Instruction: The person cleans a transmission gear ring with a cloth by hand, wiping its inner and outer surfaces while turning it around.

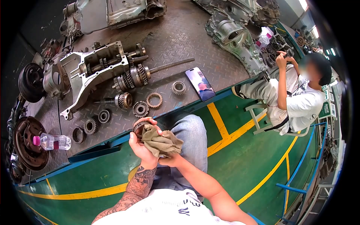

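Observation:
A dark metal ring (140,127) is gripped in my left hand (142,148), its fingers curled around the ring's edge. My right hand (170,159) is closed on an olive-brown cloth (161,141), which drapes over the fingers and presses against the ring. Beyond my hands, on the steel bench (172,45), lie a toothed ring (154,100), a round hub (140,109), a small gear (179,88) and a phone (200,84). Several more bearings and gears, such as one ring (78,135), sit to the left.
An open gearbox housing (88,71) with gear shafts (131,77) stands behind the loose parts. At the left are a bottle (54,142) and a brake drum (30,142). More housings (234,37) sit at the back right. Another person (300,97) sits on a stool at the right.

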Demonstrator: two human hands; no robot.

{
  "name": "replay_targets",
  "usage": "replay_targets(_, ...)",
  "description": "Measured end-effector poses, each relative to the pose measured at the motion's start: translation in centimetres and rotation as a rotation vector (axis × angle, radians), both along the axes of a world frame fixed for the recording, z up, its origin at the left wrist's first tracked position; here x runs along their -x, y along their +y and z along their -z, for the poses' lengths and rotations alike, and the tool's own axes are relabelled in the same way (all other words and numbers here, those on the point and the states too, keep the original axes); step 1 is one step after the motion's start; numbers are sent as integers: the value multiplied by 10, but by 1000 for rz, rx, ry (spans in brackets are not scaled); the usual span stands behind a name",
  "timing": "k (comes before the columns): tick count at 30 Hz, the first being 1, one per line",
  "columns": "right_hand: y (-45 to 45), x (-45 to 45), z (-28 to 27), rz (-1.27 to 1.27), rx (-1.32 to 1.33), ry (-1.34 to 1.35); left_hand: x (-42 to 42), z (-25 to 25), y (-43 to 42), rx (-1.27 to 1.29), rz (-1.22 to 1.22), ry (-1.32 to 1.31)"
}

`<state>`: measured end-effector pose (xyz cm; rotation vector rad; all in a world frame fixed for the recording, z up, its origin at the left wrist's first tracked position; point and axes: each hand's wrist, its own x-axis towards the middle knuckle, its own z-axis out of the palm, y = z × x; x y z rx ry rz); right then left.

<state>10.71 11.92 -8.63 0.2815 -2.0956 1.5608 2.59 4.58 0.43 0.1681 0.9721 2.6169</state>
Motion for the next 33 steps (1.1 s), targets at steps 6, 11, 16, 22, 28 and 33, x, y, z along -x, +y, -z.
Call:
replay_targets(6, -1, -1, 3, 4, -21, -20, 0, -1, 0, -12, 18, -2)
replay_targets(11, 0, 0, 5, 19, -61, 9, 0, 2, 0, -14, 18, -5)
replay_targets(16, -3, -4, 10, -41, 30, -51, 0, 2, -1, -18, 28, -11)
replay_targets(22, -4, -4, 15, -42, 18, -42, 1, 4, -1, -27, 47, -3)
replay_targets(28, -9, -6, 23, -91, 109, -116, 1, 4, -2, -26, 52, -15)
replay_targets(33, -10, -8, 29, -168, 202, -169, 1, 5, -3, -29, 58, 6)
